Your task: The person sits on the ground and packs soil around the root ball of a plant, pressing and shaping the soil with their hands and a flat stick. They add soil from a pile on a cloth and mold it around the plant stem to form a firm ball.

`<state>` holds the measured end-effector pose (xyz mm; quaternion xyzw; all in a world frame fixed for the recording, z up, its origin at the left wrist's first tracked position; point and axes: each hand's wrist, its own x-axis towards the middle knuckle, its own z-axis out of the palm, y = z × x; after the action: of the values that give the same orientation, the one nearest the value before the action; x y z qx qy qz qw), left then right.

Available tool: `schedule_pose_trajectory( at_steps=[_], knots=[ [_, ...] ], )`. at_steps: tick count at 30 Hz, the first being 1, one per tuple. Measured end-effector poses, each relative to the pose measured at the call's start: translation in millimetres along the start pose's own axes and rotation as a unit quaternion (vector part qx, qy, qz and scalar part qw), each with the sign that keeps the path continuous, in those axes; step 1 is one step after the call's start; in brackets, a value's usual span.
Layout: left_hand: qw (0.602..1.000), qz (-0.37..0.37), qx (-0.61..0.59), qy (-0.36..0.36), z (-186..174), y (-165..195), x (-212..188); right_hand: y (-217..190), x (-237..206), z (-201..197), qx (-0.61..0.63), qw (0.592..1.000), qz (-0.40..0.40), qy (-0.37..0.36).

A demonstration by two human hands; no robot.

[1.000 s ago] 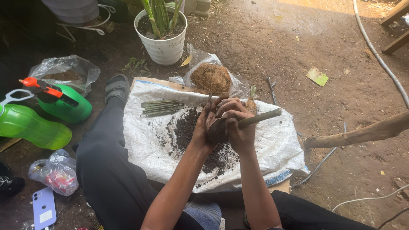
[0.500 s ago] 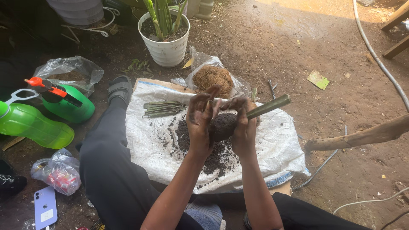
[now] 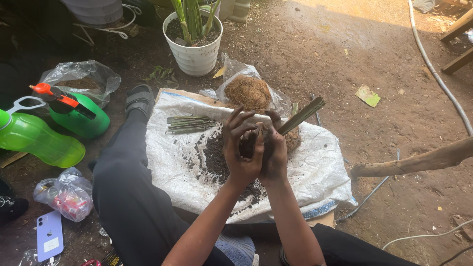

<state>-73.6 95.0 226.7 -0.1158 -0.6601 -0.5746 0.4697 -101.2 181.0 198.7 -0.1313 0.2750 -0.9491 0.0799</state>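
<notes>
A person seated on bare ground presses both hands together over a white woven sack [image 3: 315,172] strewn with dark soil [image 3: 217,157]. The left hand [image 3: 242,150] and right hand [image 3: 274,152] close around a dark clump of soil at the base of a green plant cutting [image 3: 301,115], whose stalk angles up to the right. Beyond them lie a bundle of cut stems [image 3: 189,123], a ball of coconut fibre [image 3: 248,91] and a white plant pot [image 3: 194,51].
</notes>
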Motion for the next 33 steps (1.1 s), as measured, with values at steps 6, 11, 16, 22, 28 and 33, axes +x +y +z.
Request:
schedule_pose_trajectory(
  at_steps=[6, 11, 16, 22, 28, 33],
  knots=[
    [1.000, -0.009, -0.024, -0.013, -1.1, 3.3, -1.0, -2.8, -4.1, -10.3, -0.051, 0.998, -0.013, 0.025],
    [0.999, 0.012, -0.035, -0.016, -1.0, 4.9, -2.3, -7.1, -9.1, -3.6, -0.030, 0.995, -0.027, -0.092],
    [0.999, 0.013, -0.047, -0.014, 2.4, 7.6, -5.9, -14.8, -11.7, 4.3, -0.068, 0.995, -0.029, -0.061],
    [0.997, -0.036, -0.067, -0.024, 7.3, 1.3, -10.6, -17.8, -10.1, 14.1, -0.067, 0.997, -0.019, -0.035],
    [0.994, 0.072, 0.071, -0.050, 7.4, -3.5, -13.7, -21.3, -4.4, 14.6, -0.127, 0.989, -0.060, -0.039],
    [0.987, 0.085, 0.123, -0.063, 3.8, -4.4, -19.7, -21.1, -5.3, 13.0, -0.123, 0.992, -0.028, -0.020]
  ],
)
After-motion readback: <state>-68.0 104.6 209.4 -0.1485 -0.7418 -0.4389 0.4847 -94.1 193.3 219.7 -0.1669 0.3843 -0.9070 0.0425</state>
